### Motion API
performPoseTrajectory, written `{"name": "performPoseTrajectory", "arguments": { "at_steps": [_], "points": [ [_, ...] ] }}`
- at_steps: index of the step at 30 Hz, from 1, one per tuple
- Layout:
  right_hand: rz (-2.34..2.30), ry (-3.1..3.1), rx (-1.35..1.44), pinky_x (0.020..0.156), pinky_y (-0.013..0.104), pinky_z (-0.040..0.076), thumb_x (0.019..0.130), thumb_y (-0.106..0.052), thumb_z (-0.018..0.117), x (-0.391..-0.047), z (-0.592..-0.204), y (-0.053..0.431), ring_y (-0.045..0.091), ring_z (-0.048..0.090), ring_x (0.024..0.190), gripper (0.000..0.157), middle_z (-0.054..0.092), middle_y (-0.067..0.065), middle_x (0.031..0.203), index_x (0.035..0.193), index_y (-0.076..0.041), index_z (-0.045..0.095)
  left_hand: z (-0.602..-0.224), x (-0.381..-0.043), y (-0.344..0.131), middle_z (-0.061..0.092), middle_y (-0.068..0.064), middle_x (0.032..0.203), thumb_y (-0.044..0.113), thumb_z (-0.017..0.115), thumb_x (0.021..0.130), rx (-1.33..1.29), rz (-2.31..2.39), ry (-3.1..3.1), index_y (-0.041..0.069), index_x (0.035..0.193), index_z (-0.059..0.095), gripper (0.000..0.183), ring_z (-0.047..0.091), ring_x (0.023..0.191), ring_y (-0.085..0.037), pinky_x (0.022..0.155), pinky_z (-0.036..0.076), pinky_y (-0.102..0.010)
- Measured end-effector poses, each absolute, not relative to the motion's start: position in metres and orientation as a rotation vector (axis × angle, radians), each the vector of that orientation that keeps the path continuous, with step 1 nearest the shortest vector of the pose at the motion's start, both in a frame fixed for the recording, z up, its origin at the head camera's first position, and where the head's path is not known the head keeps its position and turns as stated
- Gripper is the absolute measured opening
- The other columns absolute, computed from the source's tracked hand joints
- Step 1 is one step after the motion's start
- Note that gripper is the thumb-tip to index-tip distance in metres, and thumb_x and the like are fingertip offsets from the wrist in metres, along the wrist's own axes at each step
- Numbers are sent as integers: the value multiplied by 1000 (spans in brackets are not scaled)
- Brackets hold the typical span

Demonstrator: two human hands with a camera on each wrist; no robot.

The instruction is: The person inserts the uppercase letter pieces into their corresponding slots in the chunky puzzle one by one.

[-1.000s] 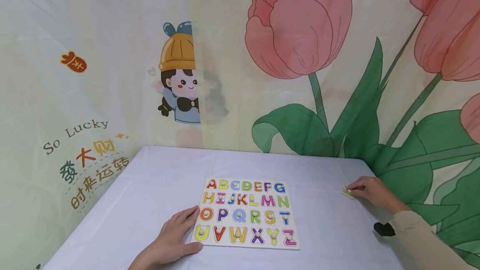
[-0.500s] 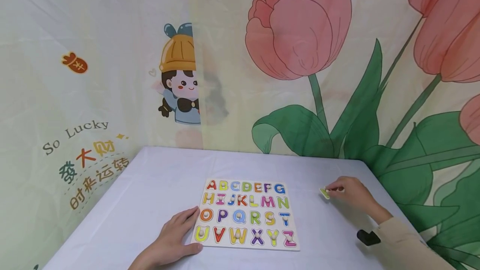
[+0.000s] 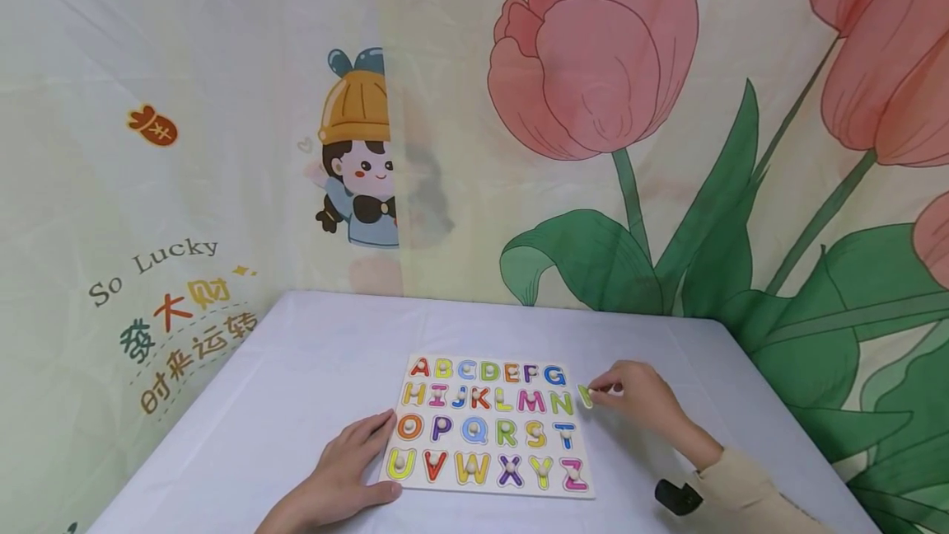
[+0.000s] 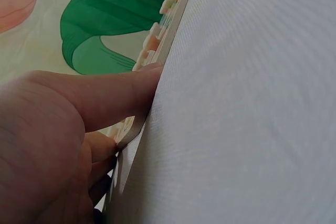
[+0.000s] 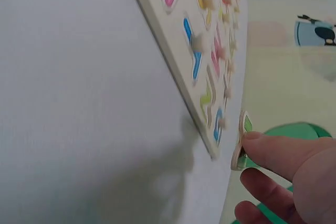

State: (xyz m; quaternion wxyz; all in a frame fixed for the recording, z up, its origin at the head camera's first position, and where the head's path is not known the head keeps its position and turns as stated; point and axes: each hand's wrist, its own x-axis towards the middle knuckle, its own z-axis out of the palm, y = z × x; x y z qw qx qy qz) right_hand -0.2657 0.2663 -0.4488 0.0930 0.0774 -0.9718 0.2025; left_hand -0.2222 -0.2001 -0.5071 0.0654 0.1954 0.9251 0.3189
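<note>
A wooden alphabet puzzle board (image 3: 489, 495) lies on the white table, its coloured letters fitted with small round knobs. My left hand (image 3: 334, 468) rests at its lower left corner, fingertips at the left side and thumb on the near edge; in the left wrist view the thumb (image 4: 115, 95) lies against the board's rim. Just off the board's right edge, my right hand (image 3: 645, 402) pinches a small green letter piece (image 3: 586, 396), tilted, between thumb and fingers. Beside it, the green N spot (image 3: 561, 403) shows no knob. The right wrist view has the letter piece (image 5: 248, 124) above the table.
White cloth covers the table (image 3: 319, 353). Behind it hangs a printed backdrop (image 3: 460, 270) with pink tulips and a cartoon figure. A black object (image 3: 678, 498) sits at the right sleeve's wrist.
My right hand has moved left across the table with the green letter piece, from the far right to just beside the board. The left hand and the board have stayed put.
</note>
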Motion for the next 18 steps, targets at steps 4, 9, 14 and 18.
{"name": "performPoseTrajectory", "arguments": {
  "at_steps": [4, 9, 14, 18],
  "points": [
    [616, -2894, 217, 71, 29, 49, 84, -18, 91, -267, -454, 250, 14, 57, 82, 12, 65, -11, 81, 96, -20, 87, -507, -223, -200, 34, -12, 170, 51, 83, 84, 592, 968, 2785, 4, 163, 41, 101, 25, 156, -42, 118, 21, -75],
    [660, -2910, 176, 65, 27, 47, 84, -18, 91, -271, -461, 234, 12, 53, 78, 11, 64, -9, 80, 95, -18, 87, -507, -223, -201, 34, -12, 170, 51, 83, 84, 599, 977, 2778, 4, 163, 41, 101, 24, 156, -43, 118, 20, -75],
    [691, -2918, 191, 63, 27, 45, 86, -18, 90, -276, -467, 224, 12, 53, 74, 6, 62, -8, 78, 90, -17, 86, -509, -223, -201, 35, -13, 170, 50, 82, 85, 610, 972, 2782, 3, 163, 40, 100, 25, 156, -42, 118, 20, -75],
    [689, -2919, 182, 64, 27, 45, 86, -19, 90, -278, -470, 219, 12, 53, 74, 6, 62, -7, 77, 89, -17, 85, -508, -223, -200, 35, -13, 170, 50, 82, 85, 612, 977, 2782, 3, 163, 40, 100, 25, 156, -42, 118, 20, -75]
  ]
}}
